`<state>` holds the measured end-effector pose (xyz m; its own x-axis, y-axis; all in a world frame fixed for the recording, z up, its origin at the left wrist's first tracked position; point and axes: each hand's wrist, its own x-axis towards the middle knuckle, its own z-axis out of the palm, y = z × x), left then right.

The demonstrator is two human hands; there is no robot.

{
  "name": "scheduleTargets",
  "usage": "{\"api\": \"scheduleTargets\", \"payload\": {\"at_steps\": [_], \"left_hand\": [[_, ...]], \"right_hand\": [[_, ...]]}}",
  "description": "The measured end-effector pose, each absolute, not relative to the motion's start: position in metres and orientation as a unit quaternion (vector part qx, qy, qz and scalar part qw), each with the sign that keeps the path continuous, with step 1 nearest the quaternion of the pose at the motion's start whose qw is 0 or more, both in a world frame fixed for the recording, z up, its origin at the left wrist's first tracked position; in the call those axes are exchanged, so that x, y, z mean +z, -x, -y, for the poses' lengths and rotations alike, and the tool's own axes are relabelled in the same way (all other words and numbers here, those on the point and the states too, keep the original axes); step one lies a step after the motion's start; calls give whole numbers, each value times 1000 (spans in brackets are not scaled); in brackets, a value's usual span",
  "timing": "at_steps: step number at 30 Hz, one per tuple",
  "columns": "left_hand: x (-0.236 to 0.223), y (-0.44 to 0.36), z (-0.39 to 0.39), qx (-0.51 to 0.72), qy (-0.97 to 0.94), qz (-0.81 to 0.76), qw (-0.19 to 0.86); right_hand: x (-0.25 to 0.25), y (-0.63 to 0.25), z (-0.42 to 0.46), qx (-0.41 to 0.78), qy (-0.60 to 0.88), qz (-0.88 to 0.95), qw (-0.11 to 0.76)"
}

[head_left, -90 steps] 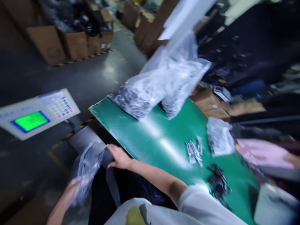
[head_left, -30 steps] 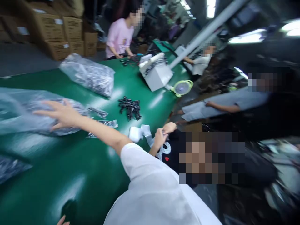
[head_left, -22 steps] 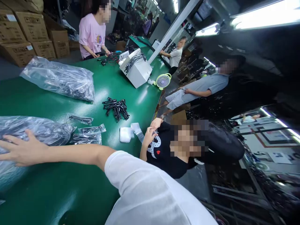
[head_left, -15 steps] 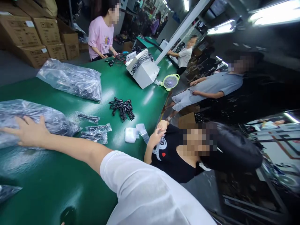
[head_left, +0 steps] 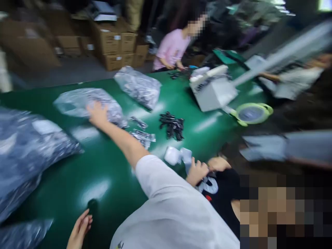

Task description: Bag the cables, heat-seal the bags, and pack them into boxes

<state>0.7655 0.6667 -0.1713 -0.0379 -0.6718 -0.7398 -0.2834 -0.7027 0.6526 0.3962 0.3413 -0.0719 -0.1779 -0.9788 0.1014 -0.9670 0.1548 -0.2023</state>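
Low over the green tabletop (head_left: 111,180): left hand (head_left: 80,230), fingers bent; cannot tell whether its grip is closed. Large filled plastic bag (head_left: 31,152) at left. Farther in, small clear packets (head_left: 144,136) beside a heap of black cables (head_left: 171,126). Right hand (head_left: 98,114), arm outstretched, lies on a filled clear bag (head_left: 111,106) just left of the packets, grip open. Behind, another bag (head_left: 141,88); beyond, a pink-shirted person (head_left: 172,48) and stacked cartons (head_left: 111,45).
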Motion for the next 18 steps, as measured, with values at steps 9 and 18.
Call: {"api": "scheduleTargets", "payload": {"at_steps": [9,18], "left_hand": [[-143,-772,-701,-621,-704,265,222],[-152,-765,-716,-614,-702,230,279]], "right_hand": [[-39,-382,-352,-113,646,-755,-15],[-21,-562,-453,-209,769,-604,0]]}}
